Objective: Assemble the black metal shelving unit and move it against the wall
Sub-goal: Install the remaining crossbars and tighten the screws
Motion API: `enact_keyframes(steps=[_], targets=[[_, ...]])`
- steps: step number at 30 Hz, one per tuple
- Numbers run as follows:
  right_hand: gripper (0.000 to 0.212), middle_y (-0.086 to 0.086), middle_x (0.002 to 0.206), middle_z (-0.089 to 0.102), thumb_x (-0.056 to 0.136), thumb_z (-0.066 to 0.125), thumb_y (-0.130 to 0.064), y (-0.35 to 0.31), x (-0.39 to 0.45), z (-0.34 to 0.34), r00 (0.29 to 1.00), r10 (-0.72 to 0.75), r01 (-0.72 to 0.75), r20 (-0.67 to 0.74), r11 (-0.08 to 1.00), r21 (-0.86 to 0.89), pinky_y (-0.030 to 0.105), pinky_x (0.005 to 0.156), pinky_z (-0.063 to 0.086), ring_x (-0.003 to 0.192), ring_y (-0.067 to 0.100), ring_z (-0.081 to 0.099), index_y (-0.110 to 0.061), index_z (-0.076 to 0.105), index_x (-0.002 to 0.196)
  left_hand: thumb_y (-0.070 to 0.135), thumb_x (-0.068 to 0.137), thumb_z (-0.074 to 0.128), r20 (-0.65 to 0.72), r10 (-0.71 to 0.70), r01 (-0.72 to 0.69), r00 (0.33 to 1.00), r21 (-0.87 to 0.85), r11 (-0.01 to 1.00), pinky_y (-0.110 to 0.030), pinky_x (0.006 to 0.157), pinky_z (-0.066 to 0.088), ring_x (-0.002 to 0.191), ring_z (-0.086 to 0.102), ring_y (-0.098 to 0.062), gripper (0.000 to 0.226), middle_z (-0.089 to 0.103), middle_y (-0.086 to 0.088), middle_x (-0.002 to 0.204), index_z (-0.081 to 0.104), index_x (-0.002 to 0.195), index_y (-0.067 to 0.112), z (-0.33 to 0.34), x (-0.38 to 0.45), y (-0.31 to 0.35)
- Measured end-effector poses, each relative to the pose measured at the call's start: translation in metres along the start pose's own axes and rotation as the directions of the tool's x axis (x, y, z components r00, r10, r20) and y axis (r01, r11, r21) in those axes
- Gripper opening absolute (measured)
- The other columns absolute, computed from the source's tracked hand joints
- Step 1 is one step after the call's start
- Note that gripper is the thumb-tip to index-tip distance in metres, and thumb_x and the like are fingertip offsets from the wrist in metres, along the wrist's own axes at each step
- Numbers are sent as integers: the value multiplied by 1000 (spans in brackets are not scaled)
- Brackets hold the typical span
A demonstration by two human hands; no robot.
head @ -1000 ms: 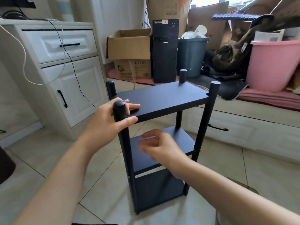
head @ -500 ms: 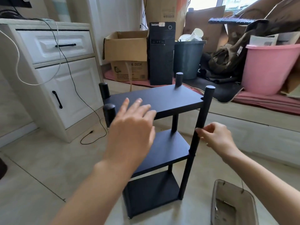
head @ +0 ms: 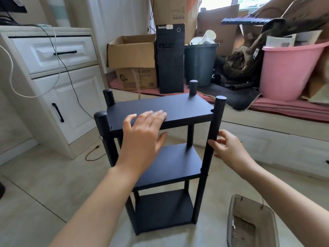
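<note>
Shelf [head: 160, 111] stands assembled on the floor between both hands, left hand [head: 144, 134] flat and open on its top board, right hand [head: 229, 148] pinching the near post [head: 211, 139]; next, likely, a firm two-handed grip to carry it wallward.

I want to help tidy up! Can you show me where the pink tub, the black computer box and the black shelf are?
pink tub [head: 288, 72], head view, on its front wall.
black computer box [head: 170, 65], head view, on its front panel.
black shelf [head: 178, 106], head view, on a bare part of its top board.
</note>
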State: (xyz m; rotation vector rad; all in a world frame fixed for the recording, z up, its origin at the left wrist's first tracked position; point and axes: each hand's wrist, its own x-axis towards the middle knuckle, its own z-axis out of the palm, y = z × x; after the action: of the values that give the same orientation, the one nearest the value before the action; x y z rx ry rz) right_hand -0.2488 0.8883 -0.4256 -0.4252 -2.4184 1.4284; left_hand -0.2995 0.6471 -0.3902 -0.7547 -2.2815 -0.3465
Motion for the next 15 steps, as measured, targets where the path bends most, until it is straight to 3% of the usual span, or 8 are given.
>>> enact_keyframes(steps=[5,10,12,15], targets=[[14,-7,90,71,88,73,-22,-5,-31,2,992,-113,119,55,984,-133,21,69,53,74,6,69,-22,63,98,18,89,71,-2,-71,71,997,7,997,-52,110,26,132,54,-24,46,62,1,139,63,134,16,-3,4,-26],[17,-12,91,73,85,76,-26,-12,-62,16,966,-176,197,189,976,-97,22,72,57,77,3,71,-29,65,97,13,82,72,4,-189,189,982,8,982,-54,110,28,131,54,-31,49,64,-4,137,66,131,13,-4,5,-25],[13,-13,92,73,87,74,-26,-14,-66,20,962,-187,210,201,973,-100,26,75,57,80,1,71,-32,64,92,14,82,74,11,-140,140,990,-15,990,-55,114,26,133,53,-29,51,63,-4,138,65,133,13,-6,3,-14],[7,-10,93,73,90,71,-24,-15,-67,22,963,-175,197,203,976,-93,35,82,57,83,3,71,-24,66,95,14,81,77,-1,5,-5,1000,-39,999,-53,114,32,131,56,-27,55,63,-5,138,64,134,12,-7,-1,13]])
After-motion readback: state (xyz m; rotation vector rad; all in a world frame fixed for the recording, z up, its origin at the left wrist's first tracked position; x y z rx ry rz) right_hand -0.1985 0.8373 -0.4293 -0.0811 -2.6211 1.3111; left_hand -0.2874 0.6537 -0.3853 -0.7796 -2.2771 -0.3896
